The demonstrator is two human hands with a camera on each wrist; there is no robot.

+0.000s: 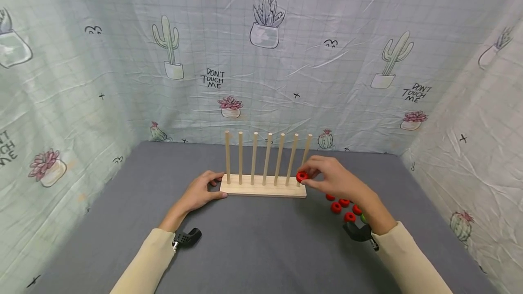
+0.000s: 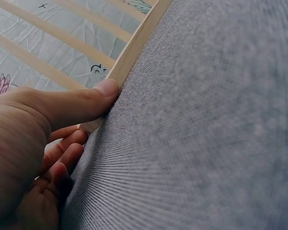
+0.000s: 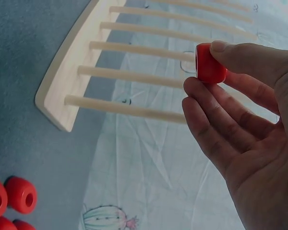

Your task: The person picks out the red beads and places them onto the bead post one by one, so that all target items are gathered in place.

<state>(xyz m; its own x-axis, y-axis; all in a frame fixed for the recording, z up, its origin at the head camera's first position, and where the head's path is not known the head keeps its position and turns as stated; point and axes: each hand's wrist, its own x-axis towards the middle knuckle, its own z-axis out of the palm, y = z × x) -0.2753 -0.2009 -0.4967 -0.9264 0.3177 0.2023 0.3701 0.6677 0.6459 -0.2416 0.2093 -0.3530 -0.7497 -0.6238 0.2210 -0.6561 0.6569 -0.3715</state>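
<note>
A wooden rack [image 1: 263, 190] stands on the grey cloth, with several upright pegs [image 1: 253, 160] in a row along its flat base. At its left end my left hand [image 1: 199, 190] grips the base, thumb along the front edge and fingers behind. My right hand [image 1: 336, 177] pinches a red bead [image 3: 212, 66] between thumb and fingers. In the head view this bead overlaps the lower part of the rightmost peg [image 1: 307, 149]. The right wrist view shows the bead side-on, with the pegs bare behind it.
Several loose red beads [image 1: 336, 208] lie on the cloth right of the rack, below my right forearm. A green bead [image 1: 363, 218] is partly hidden by the right wrist. A cactus-print curtain [image 1: 261, 80] hangs behind and at both sides.
</note>
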